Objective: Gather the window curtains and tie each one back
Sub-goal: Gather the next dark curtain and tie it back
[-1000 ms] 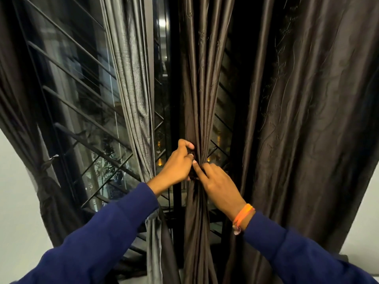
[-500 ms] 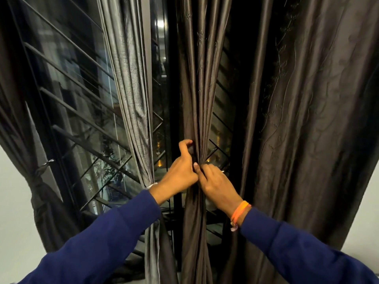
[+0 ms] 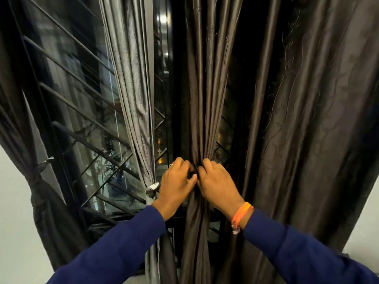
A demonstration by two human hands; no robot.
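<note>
The middle curtain (image 3: pixel 202 119) is gathered into a narrow bundle of pleats and is pinched at its waist between the two hands, which meet knuckle to knuckle in front of it. The left hand (image 3: pixel 176 182) is curled onto the bundle from its own side, and the right hand (image 3: pixel 218 185) is curled onto it from the other; whether a tie is held inside the fingers cannot be told (that spot is dark and hidden). The cloth looks thin, soft and rather slick, so it is judged light to lift but prone to sliding out of a loose grip; folds above the hands stay tight, while below them the fabric hangs slack. The best hold is judged to be at this waist, where the pleats are already compressed. Just beyond the left hand a grey curtain (image 3: pixel 133 99) is already cinched, and right of the right hand a wide curtain (image 3: pixel 307 140) hangs loose, not yet gathered.
</note>
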